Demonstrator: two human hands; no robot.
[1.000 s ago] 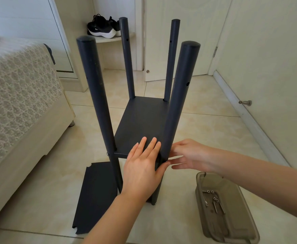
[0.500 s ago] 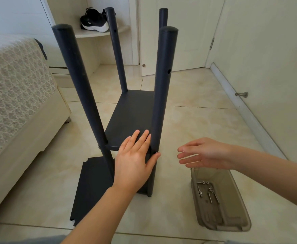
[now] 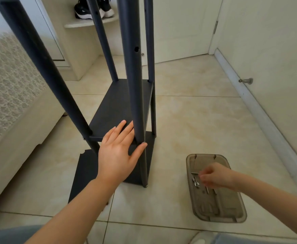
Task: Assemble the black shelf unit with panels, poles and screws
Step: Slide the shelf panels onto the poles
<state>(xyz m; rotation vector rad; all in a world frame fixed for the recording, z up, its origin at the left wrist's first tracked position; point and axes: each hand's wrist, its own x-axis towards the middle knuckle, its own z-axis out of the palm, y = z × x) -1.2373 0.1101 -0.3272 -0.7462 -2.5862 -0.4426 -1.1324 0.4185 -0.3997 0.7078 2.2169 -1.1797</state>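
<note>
Shelf unit: we see 4 dark poles standing upright on the tiled floor (image 3: 197, 120), joined by 1 fitted panel (image 3: 116, 103) set partway up them.
Near poles: the near-left pole (image 3: 43, 67) and the near-right pole (image 3: 131, 67) rise past the top of the frame; the near-right pole shows an open screw hole on its side.
Far poles: the far-left pole (image 3: 103, 41) and the far-right pole (image 3: 149, 41) stand at the panel's back corners.
Left hand (image 3: 116, 155): it lies flat, fingers straight and slightly spread, on the near edge of the fitted panel, with the thumb touching the near-right pole.
Right hand (image 3: 214, 176): it hovers over the tray (image 3: 232, 213), just beside the screws (image 3: 196, 183) (motion blur prevents us from telling whether the fingers hold anything).
Loose panel (image 3: 86, 173): it lies flat on the floor beneath the left forearm, partly hidden.
Surroundings: a bed (image 3: 8, 85) stands to the left; shoes (image 3: 84, 9) sit on a corner ledge.
</note>
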